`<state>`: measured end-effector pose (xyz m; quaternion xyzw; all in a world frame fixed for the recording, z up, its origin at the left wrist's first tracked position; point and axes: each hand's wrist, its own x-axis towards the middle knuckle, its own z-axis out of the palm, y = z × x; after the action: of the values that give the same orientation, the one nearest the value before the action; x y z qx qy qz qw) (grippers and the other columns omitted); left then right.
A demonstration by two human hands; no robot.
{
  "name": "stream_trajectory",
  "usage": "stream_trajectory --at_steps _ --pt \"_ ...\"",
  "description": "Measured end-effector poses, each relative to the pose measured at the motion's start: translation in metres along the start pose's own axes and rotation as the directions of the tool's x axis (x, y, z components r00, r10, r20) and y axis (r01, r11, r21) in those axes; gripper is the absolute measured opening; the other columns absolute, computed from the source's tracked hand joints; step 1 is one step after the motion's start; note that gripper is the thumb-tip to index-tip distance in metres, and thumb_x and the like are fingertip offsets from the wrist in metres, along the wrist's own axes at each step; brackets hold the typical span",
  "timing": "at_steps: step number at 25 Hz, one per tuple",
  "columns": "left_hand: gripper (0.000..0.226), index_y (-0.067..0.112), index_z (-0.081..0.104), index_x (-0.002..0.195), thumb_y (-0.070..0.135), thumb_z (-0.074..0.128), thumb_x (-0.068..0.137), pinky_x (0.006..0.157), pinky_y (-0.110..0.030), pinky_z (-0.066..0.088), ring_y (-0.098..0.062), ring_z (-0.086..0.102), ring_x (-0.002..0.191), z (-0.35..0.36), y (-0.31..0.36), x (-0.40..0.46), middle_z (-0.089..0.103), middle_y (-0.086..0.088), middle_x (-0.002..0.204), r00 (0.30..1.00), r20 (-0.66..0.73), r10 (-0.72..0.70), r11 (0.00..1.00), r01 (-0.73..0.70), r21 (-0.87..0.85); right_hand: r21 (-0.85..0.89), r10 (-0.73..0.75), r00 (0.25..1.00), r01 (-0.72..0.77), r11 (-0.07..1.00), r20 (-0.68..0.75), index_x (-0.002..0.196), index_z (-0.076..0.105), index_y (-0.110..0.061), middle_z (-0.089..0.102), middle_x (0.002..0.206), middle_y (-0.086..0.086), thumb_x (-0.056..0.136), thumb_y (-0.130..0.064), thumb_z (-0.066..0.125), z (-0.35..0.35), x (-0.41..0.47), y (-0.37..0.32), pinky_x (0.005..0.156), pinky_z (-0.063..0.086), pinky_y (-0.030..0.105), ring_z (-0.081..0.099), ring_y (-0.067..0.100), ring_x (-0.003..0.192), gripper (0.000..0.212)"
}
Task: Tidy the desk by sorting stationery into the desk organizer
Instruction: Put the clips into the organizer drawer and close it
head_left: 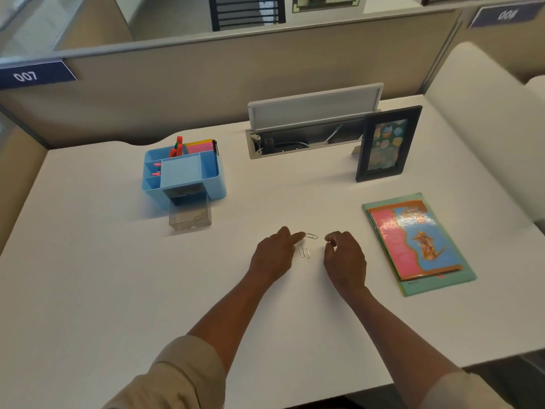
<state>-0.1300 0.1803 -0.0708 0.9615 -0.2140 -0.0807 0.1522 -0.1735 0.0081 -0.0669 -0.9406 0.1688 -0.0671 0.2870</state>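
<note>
White desk (118,261): paperclips (305,252) between hands, left (272,255) fingers extended, right (343,255) loosely curled (empty).

On the white desk (118,276), the left hand (272,255) touches a paper clip (311,235) with an outstretched finger; two more clips (305,253) lie between it and the loosely curled right hand (345,258). The blue organizer (184,175) stands far left, its clear drawer (190,218) pulled out. A booklet (418,243) lies right, below a picture frame (386,143).
</note>
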Motion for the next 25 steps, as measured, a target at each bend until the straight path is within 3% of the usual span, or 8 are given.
stream_trajectory --at_steps 5,10,13,20,25 --pt "0.053 0.041 0.042 0.139 0.013 0.042 0.094 0.057 -0.033 0.038 -0.025 0.052 0.074 0.005 0.005 0.020 0.045 0.000 0.102 0.996 0.068 0.062 0.988 -0.071 0.134 -0.012 0.005 1.000 -0.005 1.000 0.001 0.100 0.065 -0.020 0.060 0.098 -0.002 0.090 -0.012 0.054 -0.011 0.002 0.014 0.070 0.047 0.033 0.059 0.021 0.092 0.017" --pt "0.020 0.032 0.059 0.111 0.026 0.048 0.095 0.057 -0.034 0.046 -0.023 0.056 0.073 0.008 0.001 0.021 0.047 0.003 0.098 0.999 -0.028 0.015 0.996 -0.013 0.090 -0.005 0.001 1.000 -0.001 1.000 0.000 0.100 0.064 -0.020 0.060 0.097 -0.002 0.090 -0.012 0.054 -0.015 0.008 0.024 0.069 0.047 0.033 0.059 0.021 0.090 0.017" --pt "0.005 0.025 0.056 0.094 0.028 0.052 0.093 0.058 -0.036 0.048 -0.022 0.057 0.071 0.008 -0.006 0.022 0.048 0.003 0.095 0.995 -0.072 -0.075 0.995 0.079 0.057 0.000 -0.019 1.000 0.019 1.000 -0.006 0.099 0.064 -0.020 0.060 0.096 -0.002 0.090 -0.012 0.054 -0.015 0.013 0.020 0.067 0.044 0.031 0.059 0.020 0.087 0.016" --pt "0.006 0.021 0.056 0.091 0.028 0.056 0.091 0.069 -0.038 0.049 -0.025 0.059 0.077 0.002 -0.008 0.025 0.054 0.002 0.094 0.985 -0.030 -0.168 0.986 0.168 -0.004 0.014 -0.062 0.998 0.061 0.998 0.025 0.097 0.064 -0.022 0.059 0.095 -0.004 0.089 -0.011 0.053 -0.008 0.019 0.007 0.066 0.039 0.028 0.059 0.019 0.086 0.017" --pt "0.008 0.018 0.054 0.097 0.024 0.055 0.093 0.074 -0.040 0.050 -0.024 0.059 0.083 0.001 -0.010 0.023 0.053 -0.001 0.099 0.981 0.026 -0.195 0.981 0.195 -0.014 0.054 -0.123 0.989 0.119 0.991 0.077 0.095 0.065 -0.022 0.062 0.095 -0.005 0.088 -0.011 0.054 0.001 0.022 -0.004 0.069 0.044 0.030 0.060 0.017 0.084 0.016"
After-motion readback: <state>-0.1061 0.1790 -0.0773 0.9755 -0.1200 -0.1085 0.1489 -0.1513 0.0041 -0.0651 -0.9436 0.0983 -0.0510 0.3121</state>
